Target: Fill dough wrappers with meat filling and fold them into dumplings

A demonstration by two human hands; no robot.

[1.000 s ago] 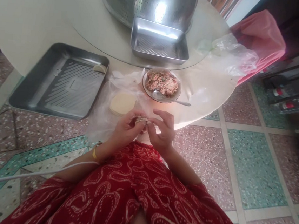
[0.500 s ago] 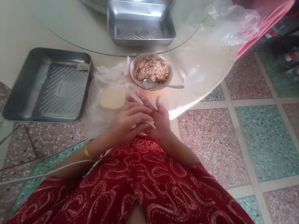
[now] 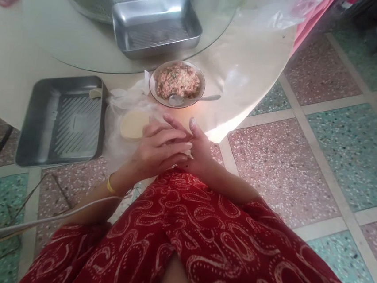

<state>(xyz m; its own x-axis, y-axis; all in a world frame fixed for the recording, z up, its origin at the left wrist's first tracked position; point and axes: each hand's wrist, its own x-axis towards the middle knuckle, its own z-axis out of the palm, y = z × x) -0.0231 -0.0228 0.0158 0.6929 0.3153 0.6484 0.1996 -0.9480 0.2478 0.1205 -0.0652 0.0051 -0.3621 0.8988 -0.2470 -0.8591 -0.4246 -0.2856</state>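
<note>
Pale dough (image 3: 189, 153), mostly hidden, lies at frame centre, grasped between your left hand (image 3: 156, 149), laid on top, and your right hand (image 3: 203, 154); yellowish rounds (image 3: 131, 126), left of centre; bowl (image 3: 159, 97) of pinkish mixture (image 3: 179, 80), upper centre.

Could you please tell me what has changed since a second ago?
The left hand has moved over the right hand, whose fingers have opened out; the pale piece they pinched at their fingertips is now held between them. Nothing was visibly let go. The bowl, spoon and dark tray stayed put; the camera view shifted.
</note>
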